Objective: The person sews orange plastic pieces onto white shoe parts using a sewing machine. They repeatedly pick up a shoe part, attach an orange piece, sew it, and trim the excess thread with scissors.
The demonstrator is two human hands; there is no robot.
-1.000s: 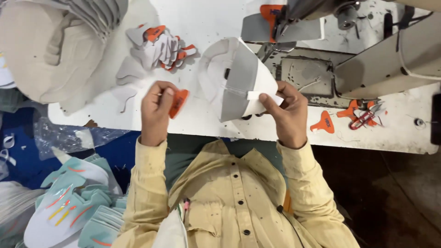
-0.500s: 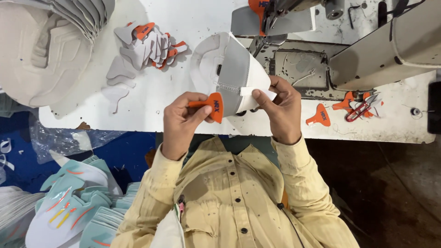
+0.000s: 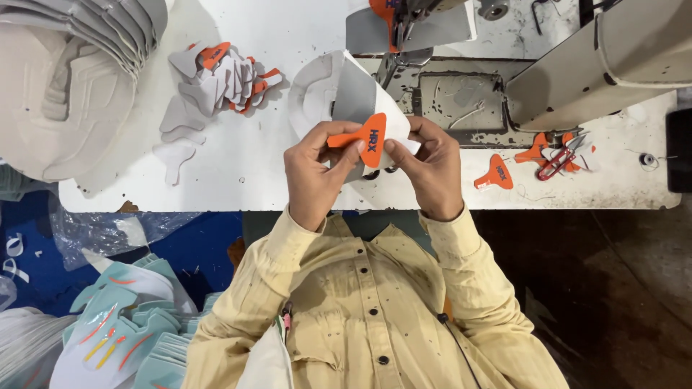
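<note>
Both hands pinch the orange wedge-shaped fabric tab [image 3: 362, 137] against the curved grey-white shoe upper piece [image 3: 339, 97]: left hand [image 3: 315, 173] fingers clamped at 9 o'clock, right hand [image 3: 429, 169] at 3.

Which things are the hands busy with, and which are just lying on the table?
In hand:
- orange patch, pinched by left hand and right hand
- grey-and-white shoe piece, held behind the patch

Lying about:
- pile of small grey and orange pieces
- loose orange patch
- red-handled snips
- big grey stack
- sewing machine
</note>
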